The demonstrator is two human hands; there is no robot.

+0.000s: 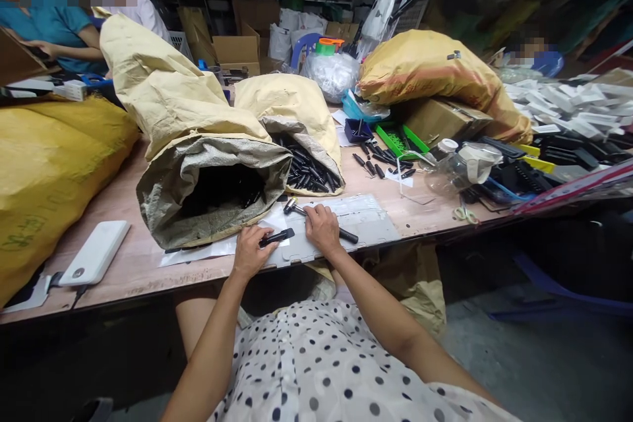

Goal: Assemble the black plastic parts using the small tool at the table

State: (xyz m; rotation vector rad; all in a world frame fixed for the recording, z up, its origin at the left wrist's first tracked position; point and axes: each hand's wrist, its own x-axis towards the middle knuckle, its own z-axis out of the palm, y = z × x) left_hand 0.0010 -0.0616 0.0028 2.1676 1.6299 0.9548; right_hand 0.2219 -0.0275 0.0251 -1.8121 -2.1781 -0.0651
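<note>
Close to the table's front edge, my left hand (252,249) has its fingers closed on a slim black plastic part (277,237) that lies low over the grey board (368,214). Just to its right, my right hand (322,227) is wrapped round the handle of a small hammer (294,208). The hammer's metal head points to the far left, and its black grip sticks out on the right. Behind my left hand a large sack (212,138) gapes open toward me, dark inside. Beside it, a second sack (291,95) spills black parts (311,168) at its mouth.
A yellow sack (64,158) and a white power bank (96,254) are at left. To the right stand a green tray (403,138), loose black pieces, a clear plastic jar (459,168) and scissors (465,215). Another full sack (435,69) rests on a carton. People sit across the table.
</note>
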